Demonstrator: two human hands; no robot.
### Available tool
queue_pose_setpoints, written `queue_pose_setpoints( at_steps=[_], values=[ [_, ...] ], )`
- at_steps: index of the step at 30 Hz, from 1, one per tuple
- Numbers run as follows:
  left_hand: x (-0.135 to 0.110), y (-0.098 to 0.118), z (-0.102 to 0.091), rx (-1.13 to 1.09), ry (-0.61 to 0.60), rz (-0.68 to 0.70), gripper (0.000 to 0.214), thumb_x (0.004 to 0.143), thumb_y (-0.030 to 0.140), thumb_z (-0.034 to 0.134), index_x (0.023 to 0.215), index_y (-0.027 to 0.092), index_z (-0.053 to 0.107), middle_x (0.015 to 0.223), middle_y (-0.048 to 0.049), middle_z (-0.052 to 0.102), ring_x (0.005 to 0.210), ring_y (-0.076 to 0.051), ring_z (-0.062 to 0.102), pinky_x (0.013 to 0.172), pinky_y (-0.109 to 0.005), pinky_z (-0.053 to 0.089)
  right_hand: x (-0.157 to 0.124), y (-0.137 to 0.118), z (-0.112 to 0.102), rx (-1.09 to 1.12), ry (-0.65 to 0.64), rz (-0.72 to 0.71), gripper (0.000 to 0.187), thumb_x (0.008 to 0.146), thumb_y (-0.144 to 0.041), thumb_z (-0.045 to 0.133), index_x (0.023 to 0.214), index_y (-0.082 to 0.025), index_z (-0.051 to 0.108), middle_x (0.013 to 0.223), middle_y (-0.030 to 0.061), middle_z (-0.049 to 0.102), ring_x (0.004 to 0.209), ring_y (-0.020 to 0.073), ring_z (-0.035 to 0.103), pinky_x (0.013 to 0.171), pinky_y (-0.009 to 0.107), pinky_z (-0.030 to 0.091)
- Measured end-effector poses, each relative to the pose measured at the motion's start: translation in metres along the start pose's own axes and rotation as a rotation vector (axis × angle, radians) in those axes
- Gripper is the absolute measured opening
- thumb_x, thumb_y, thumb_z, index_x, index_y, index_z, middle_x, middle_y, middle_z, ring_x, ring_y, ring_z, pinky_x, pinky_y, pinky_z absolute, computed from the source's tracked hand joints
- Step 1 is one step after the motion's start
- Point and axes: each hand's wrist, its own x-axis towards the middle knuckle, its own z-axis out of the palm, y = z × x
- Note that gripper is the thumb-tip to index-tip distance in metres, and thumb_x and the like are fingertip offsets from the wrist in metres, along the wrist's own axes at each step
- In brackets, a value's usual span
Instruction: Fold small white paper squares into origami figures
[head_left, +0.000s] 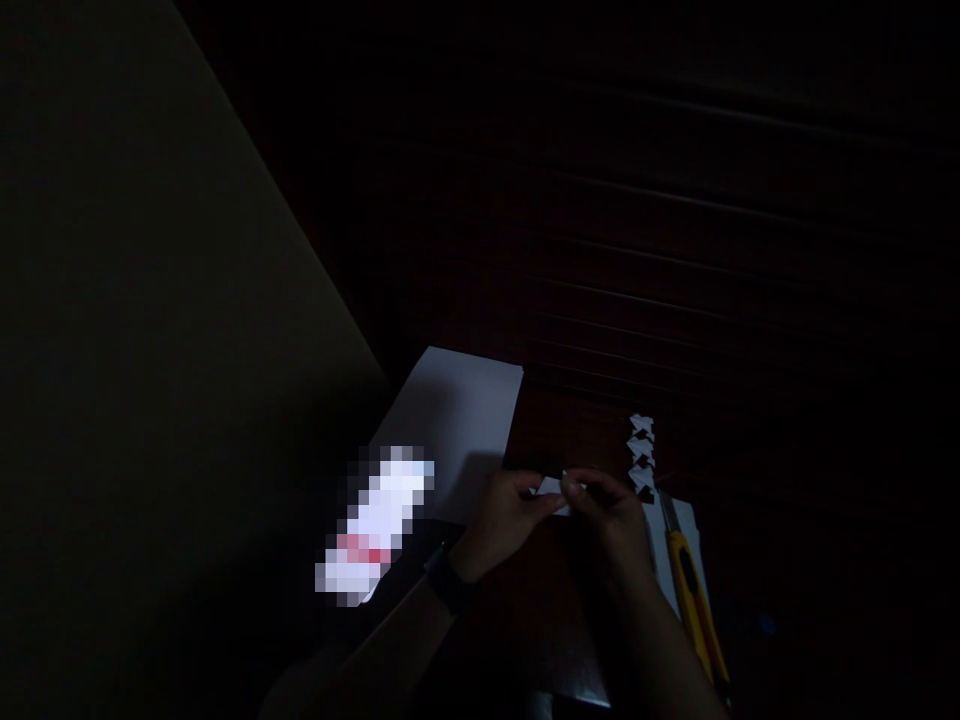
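The scene is very dark. My left hand (501,520) and my right hand (611,525) meet over a dark wooden table (585,420), both pinching one small white folded paper piece (553,492) between fingertips. A dark watch band (448,578) circles my left wrist. Just right of the hands, three small white folded paper shapes (642,455) lie in a short column.
A white paper sheet (457,415) lies left of the hands, with a blurred white and red item (379,525) on its near edge. A yellow utility knife (694,590) rests on more white paper at the right. A plain wall fills the left side.
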Motion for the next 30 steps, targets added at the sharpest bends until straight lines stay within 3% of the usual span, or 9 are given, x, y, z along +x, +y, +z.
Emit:
queue_pose_setpoints(
  at_steps=[4,13,19,23,30],
  values=[
    [0.0,0.002,-0.001,0.041,-0.001,-0.044,0.028,0.074,0.038,0.065,0.064,0.012,0.065,0.059,0.0003,0.058,0.056,-0.011,0.049,0.049,-0.02,0.032,0.0,-0.005,0.0,-0.168,0.022,-0.009,0.014,0.068,-0.033,0.073,0.075,-0.021,0.071,0.078,0.003,0.069,0.078,0.0214,0.062,0.072,0.033,0.046],
    [0.0,0.002,-0.002,0.068,0.0,-0.059,0.027,0.071,0.033,0.066,0.056,0.012,0.061,0.052,0.0025,0.051,0.05,-0.009,0.043,0.046,-0.02,0.027,-0.003,0.001,0.003,-0.165,0.046,-0.054,0.012,0.069,-0.03,0.07,0.064,-0.02,0.067,0.065,0.0,0.063,0.063,0.016,0.057,0.061,0.028,0.043],
    [-0.001,0.004,-0.001,-0.037,-0.015,-0.078,0.02,0.069,0.031,0.069,0.063,0.012,0.065,0.058,0.0006,0.059,0.055,-0.011,0.05,0.05,-0.02,0.035,-0.004,-0.002,-0.001,-0.206,0.013,-0.115,0.011,0.07,-0.031,0.07,0.077,-0.022,0.072,0.076,0.0017,0.069,0.075,0.0191,0.061,0.07,0.03,0.044],
    [-0.007,0.004,0.0,-0.02,-0.04,-0.028,0.021,0.068,0.033,0.07,0.064,0.012,0.066,0.062,-0.0005,0.062,0.057,-0.012,0.053,0.052,-0.021,0.037,-0.011,0.005,-0.002,-0.151,0.036,-0.111,0.012,0.071,-0.032,0.069,0.073,-0.022,0.073,0.067,0.001,0.067,0.068,0.0179,0.06,0.066,0.029,0.044],
    [-0.024,-0.004,-0.001,0.059,0.053,0.034,0.031,0.064,0.04,0.072,0.054,0.013,0.062,0.053,0.0022,0.056,0.051,-0.01,0.048,0.048,-0.02,0.034,-0.032,0.009,0.003,0.039,0.008,-0.067,0.015,0.066,-0.035,0.073,0.072,-0.021,0.074,0.083,0.0044,0.072,0.082,0.0213,0.063,0.078,0.035,0.046]
  ],
)
